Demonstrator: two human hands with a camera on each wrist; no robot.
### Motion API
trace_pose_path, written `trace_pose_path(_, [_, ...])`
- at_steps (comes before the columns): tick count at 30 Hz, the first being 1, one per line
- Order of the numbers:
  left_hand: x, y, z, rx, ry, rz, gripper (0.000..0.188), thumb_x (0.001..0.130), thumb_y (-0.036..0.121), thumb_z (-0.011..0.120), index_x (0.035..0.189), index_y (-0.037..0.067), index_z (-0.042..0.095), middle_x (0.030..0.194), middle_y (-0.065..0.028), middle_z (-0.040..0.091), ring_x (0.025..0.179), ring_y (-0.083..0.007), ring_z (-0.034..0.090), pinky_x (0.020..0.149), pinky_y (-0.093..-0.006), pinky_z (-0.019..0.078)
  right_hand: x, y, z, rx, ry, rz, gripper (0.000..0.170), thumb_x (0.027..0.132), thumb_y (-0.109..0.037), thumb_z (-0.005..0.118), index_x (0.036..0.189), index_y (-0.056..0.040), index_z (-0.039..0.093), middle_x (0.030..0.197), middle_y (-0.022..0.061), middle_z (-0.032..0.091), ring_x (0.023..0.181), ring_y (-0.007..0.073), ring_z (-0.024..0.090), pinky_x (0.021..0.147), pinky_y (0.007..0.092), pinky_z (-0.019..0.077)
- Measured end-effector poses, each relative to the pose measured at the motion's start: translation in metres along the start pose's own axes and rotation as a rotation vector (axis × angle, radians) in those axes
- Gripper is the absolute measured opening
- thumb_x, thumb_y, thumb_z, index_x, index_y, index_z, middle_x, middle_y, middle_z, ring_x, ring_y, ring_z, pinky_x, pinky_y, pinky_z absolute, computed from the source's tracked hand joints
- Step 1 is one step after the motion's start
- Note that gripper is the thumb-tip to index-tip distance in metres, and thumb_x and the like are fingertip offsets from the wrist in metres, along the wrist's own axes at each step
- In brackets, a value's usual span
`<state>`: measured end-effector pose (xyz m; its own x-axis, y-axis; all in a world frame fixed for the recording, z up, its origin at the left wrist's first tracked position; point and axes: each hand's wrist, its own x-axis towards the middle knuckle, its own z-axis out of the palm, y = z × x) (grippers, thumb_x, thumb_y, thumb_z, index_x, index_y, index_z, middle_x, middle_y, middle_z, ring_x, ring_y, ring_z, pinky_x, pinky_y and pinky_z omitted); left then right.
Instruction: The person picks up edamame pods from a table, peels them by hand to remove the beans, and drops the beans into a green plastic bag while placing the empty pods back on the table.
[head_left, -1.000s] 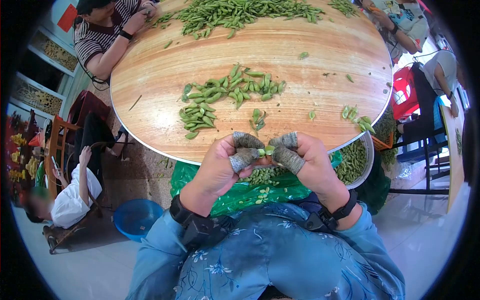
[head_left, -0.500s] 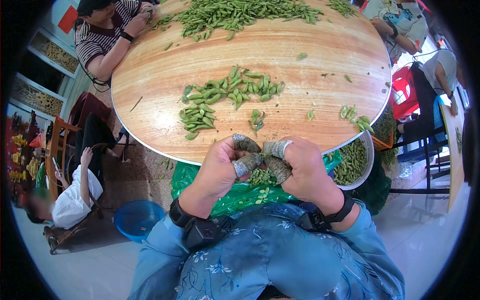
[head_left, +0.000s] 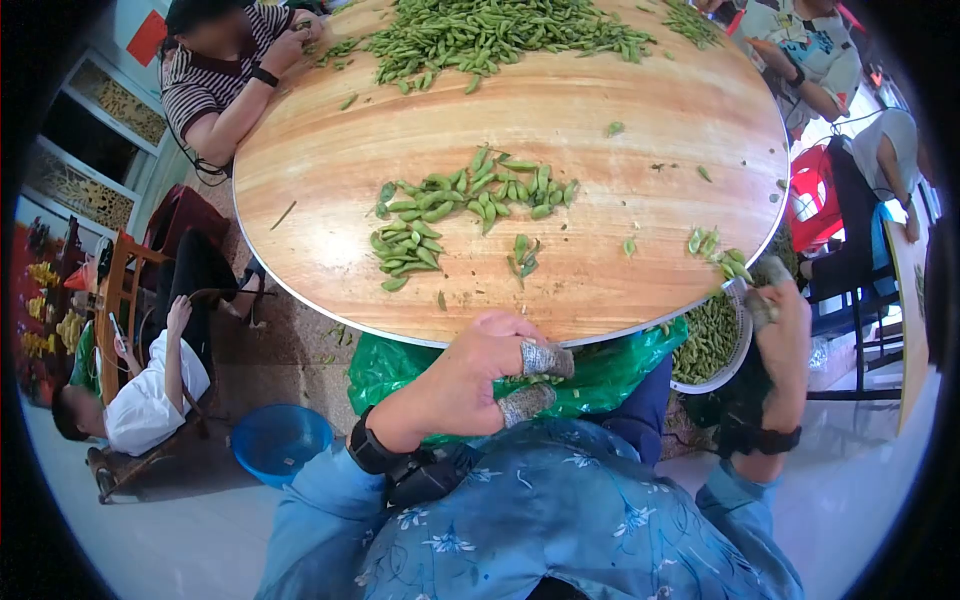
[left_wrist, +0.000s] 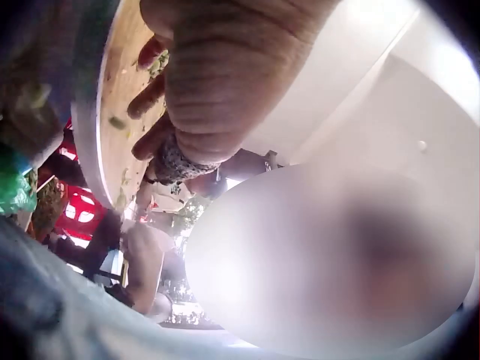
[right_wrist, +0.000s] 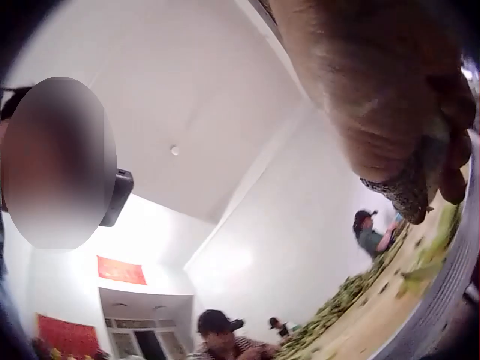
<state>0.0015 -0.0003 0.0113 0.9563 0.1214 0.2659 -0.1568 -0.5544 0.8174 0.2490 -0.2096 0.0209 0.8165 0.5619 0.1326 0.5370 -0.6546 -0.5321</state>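
Observation:
My left hand, with grey wraps on thumb and forefinger, hangs over the green plastic bag at the near table edge. Its fingers are loosely bent, and nothing shows between the wrapped tips. At the table's right edge is my right hand, wrapped the same way. Its wrapped fingertips are close beside a few green bean pods, which also show as pods below the thumb in the right wrist view. I cannot tell whether this hand holds anything. A small pile of pods lies on the table in front of me.
A large heap of pods covers the far part of the round wooden table. Below the right edge stands a white basket full of pods. A blue basin sits on the floor at left. People sit around the table.
My hands were together, pinching a pod, and have parted. The right hand has moved right to the table edge. The left has stayed near the middle, dropping slightly with its wrapped fingers.

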Motion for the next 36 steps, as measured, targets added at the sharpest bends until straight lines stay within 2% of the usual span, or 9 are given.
trace_pose_path(3, [0.008, -0.003, -0.011, 0.062, 0.024, -0.019, 0.023, 0.067, 0.006, 0.060, 0.090, 0.007, 0.059, 0.081, -0.0086, 0.057, 0.077, -0.0256, 0.052, 0.068, -0.0331, 0.0395, -0.003, 0.028, -0.012, 0.075, 0.099, 0.050, 0.025, 0.075, -0.004, 0.054, 0.099, 0.0026, 0.052, 0.080, 0.0126, 0.060, 0.070, 0.0199, 0.055, 0.066, 0.0270, 0.0429])
trace_pose_path(9, [0.033, -0.055, -0.057, 0.774, 0.538, -0.125, 0.020, 0.065, -0.003, 0.052, 0.084, 0.000, 0.057, 0.080, -0.0165, 0.052, 0.076, -0.0320, 0.050, 0.067, -0.0382, 0.0410, -0.007, 0.023, 0.003, 0.349, 0.035, -0.040, 0.019, 0.075, 0.000, 0.055, 0.093, 0.0038, 0.055, 0.081, 0.0047, 0.058, 0.075, 0.0101, 0.052, 0.068, 0.0229, 0.0421])
trace_pose_path(14, [0.033, -0.091, -0.083, 0.938, 0.411, -0.340, 0.019, 0.062, -0.004, 0.052, 0.081, -0.001, 0.056, 0.080, -0.0169, 0.053, 0.077, -0.0326, 0.050, 0.067, -0.0391, 0.0411, -0.009, 0.002, 0.031, 0.534, -0.004, -0.156, 0.017, 0.076, 0.000, 0.056, 0.093, 0.0016, 0.056, 0.081, 0.0020, 0.058, 0.074, 0.0076, 0.052, 0.068, 0.0204, 0.0421])
trace_pose_path(19, [0.036, -0.068, -0.078, 0.995, 0.374, -0.384, 0.016, 0.062, -0.003, 0.052, 0.077, -0.001, 0.055, 0.079, -0.0166, 0.053, 0.076, -0.0326, 0.050, 0.066, -0.0396, 0.0409, -0.014, -0.042, 0.054, 0.901, -0.271, -0.212, 0.017, 0.078, -0.003, 0.054, 0.095, 0.0010, 0.056, 0.085, 0.0032, 0.058, 0.075, 0.0094, 0.054, 0.068, 0.0214, 0.0434])
trace_pose_path(22, [0.032, -0.054, -0.069, 0.958, 0.492, -0.312, 0.011, 0.066, 0.001, 0.055, 0.077, 0.000, 0.055, 0.076, -0.0166, 0.056, 0.071, -0.0323, 0.053, 0.062, -0.0374, 0.0427, -0.016, -0.075, 0.064, 1.043, -0.472, -0.124, 0.024, 0.079, -0.005, 0.054, 0.101, 0.0004, 0.053, 0.083, 0.0032, 0.058, 0.075, 0.0081, 0.053, 0.066, 0.0206, 0.0429])
trace_pose_path(24, [0.031, -0.039, -0.057, 0.439, 0.542, -0.414, 0.010, 0.069, 0.004, 0.059, 0.077, 0.001, 0.055, 0.071, -0.0135, 0.058, 0.063, -0.0256, 0.057, 0.057, -0.0321, 0.0444, -0.014, -0.094, 0.072, 1.198, -0.595, -0.079, 0.028, 0.079, -0.006, 0.054, 0.105, -0.0002, 0.050, 0.082, 0.0027, 0.058, 0.074, 0.0072, 0.052, 0.065, 0.0202, 0.0424])
trace_pose_path(28, [0.027, -0.014, -0.029, 0.224, 0.503, -0.327, 0.011, 0.070, 0.004, 0.062, 0.077, 0.001, 0.055, 0.069, -0.0105, 0.060, 0.059, -0.0176, 0.057, 0.053, -0.0274, 0.0443, -0.006, -0.113, 0.093, 1.451, -0.878, 0.044, 0.036, 0.079, -0.008, 0.055, 0.113, -0.0016, 0.044, 0.083, 0.0014, 0.057, 0.074, 0.0050, 0.050, 0.061, 0.0186, 0.0407])
trace_pose_path(34, [0.018, -0.018, -0.010, -0.150, 0.424, -0.386, 0.014, 0.072, -0.001, 0.059, 0.086, -0.001, 0.054, 0.072, -0.0042, 0.058, 0.067, -0.0080, 0.052, 0.062, -0.0221, 0.0426, -0.007, -0.117, 0.106, 1.346, -0.780, -0.083, 0.030, 0.079, -0.007, 0.055, 0.107, -0.0003, 0.048, 0.091, 0.0033, 0.057, 0.081, 0.0080, 0.052, 0.069, 0.0197, 0.0428])
trace_pose_path(36, [0.017, -0.020, -0.011, -0.116, 0.200, -0.405, 0.012, 0.076, 0.001, 0.055, 0.088, -0.001, 0.054, 0.074, -0.0055, 0.058, 0.069, -0.0080, 0.050, 0.064, -0.0227, 0.0420, -0.010, -0.118, 0.107, 1.323, -0.728, -0.152, 0.027, 0.079, -0.007, 0.055, 0.105, 0.0003, 0.050, 0.092, 0.0039, 0.057, 0.082, 0.0091, 0.052, 0.071, 0.0205, 0.0431])
